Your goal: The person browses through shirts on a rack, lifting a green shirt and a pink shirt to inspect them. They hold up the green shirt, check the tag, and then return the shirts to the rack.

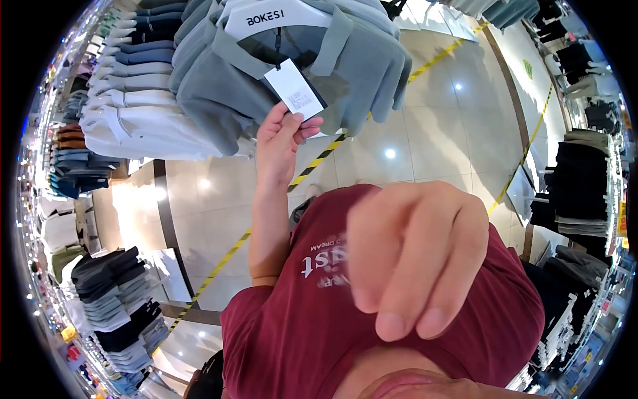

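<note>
Between its thumb and fingers, my left hand (282,136) pinches the lower edge of a white price tag (292,86). The tag hangs on a dark cord from the collar of a grey-green shirt (226,86), which is on a white hanger (279,18) marked BOKESI. Large and slightly blurred, my right hand (419,259) is raised close to the camera in front of my maroon T-shirt (286,319). Its fingers are curled downward and lie close together; whether anything is inside them is hidden.
White shirts (139,133) and other garments hang left of the grey-green ones. Stacked clothes (113,299) are at lower left, and dark garments (578,179) at right. Yellow-black tape (319,161) runs across the tiled floor (425,146).
</note>
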A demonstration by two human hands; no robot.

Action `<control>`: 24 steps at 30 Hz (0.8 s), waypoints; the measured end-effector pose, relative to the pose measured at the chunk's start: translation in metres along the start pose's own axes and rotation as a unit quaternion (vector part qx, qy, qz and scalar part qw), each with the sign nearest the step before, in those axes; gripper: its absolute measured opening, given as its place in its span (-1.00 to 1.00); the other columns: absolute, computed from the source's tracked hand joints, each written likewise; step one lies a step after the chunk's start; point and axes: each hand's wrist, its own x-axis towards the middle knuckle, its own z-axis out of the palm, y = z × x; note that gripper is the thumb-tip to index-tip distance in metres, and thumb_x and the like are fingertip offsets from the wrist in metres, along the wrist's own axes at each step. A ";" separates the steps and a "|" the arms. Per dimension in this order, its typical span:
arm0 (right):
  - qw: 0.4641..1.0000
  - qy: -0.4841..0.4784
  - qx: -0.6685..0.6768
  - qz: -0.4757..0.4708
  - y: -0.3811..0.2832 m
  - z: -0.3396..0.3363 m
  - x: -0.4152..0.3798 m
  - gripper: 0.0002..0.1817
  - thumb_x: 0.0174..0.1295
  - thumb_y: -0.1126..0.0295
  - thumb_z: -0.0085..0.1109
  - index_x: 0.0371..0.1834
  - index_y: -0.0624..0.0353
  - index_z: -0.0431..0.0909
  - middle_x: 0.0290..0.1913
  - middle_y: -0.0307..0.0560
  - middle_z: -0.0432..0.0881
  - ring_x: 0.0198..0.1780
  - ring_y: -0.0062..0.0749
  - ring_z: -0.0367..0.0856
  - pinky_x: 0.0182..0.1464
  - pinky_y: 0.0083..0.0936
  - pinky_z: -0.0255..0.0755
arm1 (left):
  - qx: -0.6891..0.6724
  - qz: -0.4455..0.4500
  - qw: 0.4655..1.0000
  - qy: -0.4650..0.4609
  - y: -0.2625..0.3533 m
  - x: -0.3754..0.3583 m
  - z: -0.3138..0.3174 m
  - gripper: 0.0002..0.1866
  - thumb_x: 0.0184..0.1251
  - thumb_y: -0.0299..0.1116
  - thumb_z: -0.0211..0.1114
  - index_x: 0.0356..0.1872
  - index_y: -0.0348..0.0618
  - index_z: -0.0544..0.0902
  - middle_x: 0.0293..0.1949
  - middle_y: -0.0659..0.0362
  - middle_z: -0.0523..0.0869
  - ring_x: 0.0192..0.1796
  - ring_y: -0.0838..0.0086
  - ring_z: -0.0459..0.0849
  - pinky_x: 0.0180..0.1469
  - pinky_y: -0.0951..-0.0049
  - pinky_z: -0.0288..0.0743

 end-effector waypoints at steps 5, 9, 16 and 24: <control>0.996 0.085 -0.010 0.034 -0.003 0.014 -0.006 -0.82 0.39 0.50 0.30 0.01 0.17 0.74 -0.09 0.20 0.77 -0.31 -0.14 0.73 -0.20 -0.33 0.71 | 0.017 0.001 1.000 0.022 -0.004 0.003 -0.004 -0.64 0.57 -0.55 0.14 0.32 -0.36 0.56 0.08 -0.04 0.78 -0.02 0.25 0.82 -0.02 0.34 0.74; 0.988 0.117 -0.093 -0.040 -0.008 0.033 0.005 -0.85 0.33 0.51 0.33 -0.07 0.15 0.67 -0.16 0.11 0.72 -0.37 -0.19 0.68 -0.32 -0.37 0.61 | 0.031 0.000 0.999 0.041 -0.007 0.003 -0.004 -0.64 0.58 -0.55 0.13 0.31 -0.34 0.57 0.06 -0.01 0.79 -0.05 0.30 0.83 -0.06 0.37 0.73; 0.955 0.163 -0.217 -0.116 0.008 0.054 0.013 -0.81 0.23 0.53 0.38 -0.20 0.13 0.54 -0.28 -0.04 0.64 -0.48 -0.28 0.60 -0.54 -0.44 0.45 | 0.040 0.005 0.998 0.055 -0.010 0.004 -0.003 -0.64 0.56 -0.55 0.14 0.30 -0.33 0.58 0.07 -0.01 0.79 -0.06 0.30 0.83 -0.09 0.37 0.74; 0.944 0.168 -0.241 -0.147 0.008 0.046 0.015 -0.79 0.19 0.56 0.39 -0.25 0.12 0.50 -0.32 -0.11 0.61 -0.50 -0.32 0.58 -0.60 -0.47 0.41 | -0.127 -0.043 0.990 0.046 0.006 0.022 -0.005 -0.69 0.53 -0.49 0.06 0.21 -0.21 0.58 -0.08 0.07 0.73 -0.19 0.36 0.67 -0.30 0.44 0.58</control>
